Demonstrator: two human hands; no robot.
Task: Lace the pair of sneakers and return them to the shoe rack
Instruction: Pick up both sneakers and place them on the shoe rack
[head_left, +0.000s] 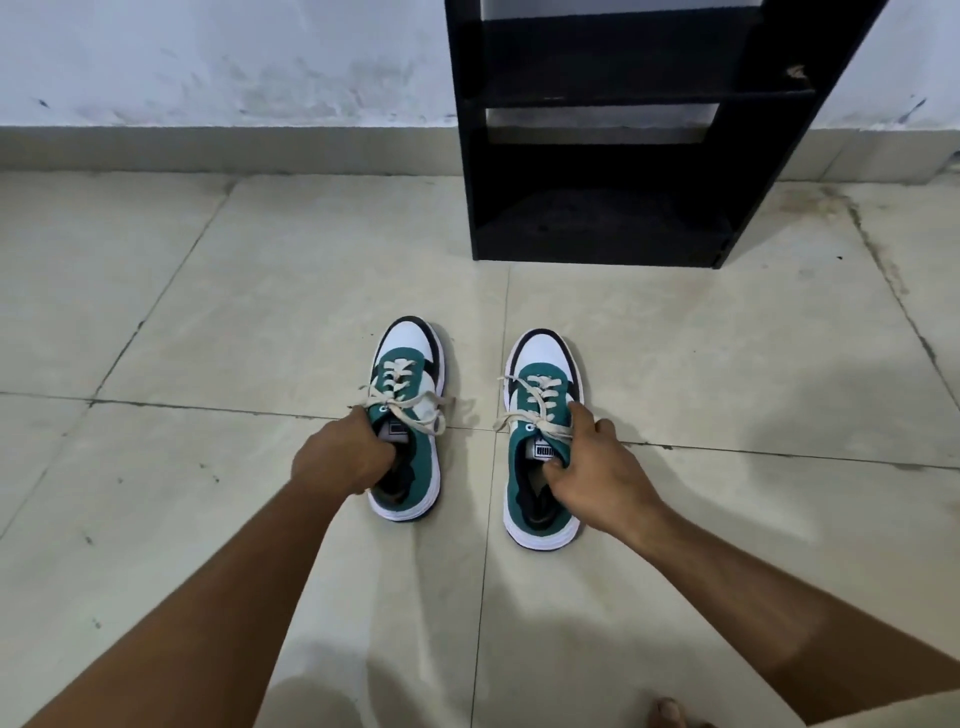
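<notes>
Two green, white and black sneakers stand side by side on the tiled floor, toes pointing away from me, both with cream laces tied in bows. My left hand (340, 457) grips the left sneaker (410, 384) at its collar, fingers curled into the opening. My right hand (597, 467) grips the right sneaker (540, 384) the same way, thumb inside the opening and fingers on its outer side. The black shoe rack (613, 223) stands against the wall beyond the shoes, to the right of centre.
The rack's shelves (644, 96) look bare. Beige floor tiles (260, 312) spread all round, with a white scuffed wall (208, 62) behind. A bare foot (670, 714) shows at the bottom edge.
</notes>
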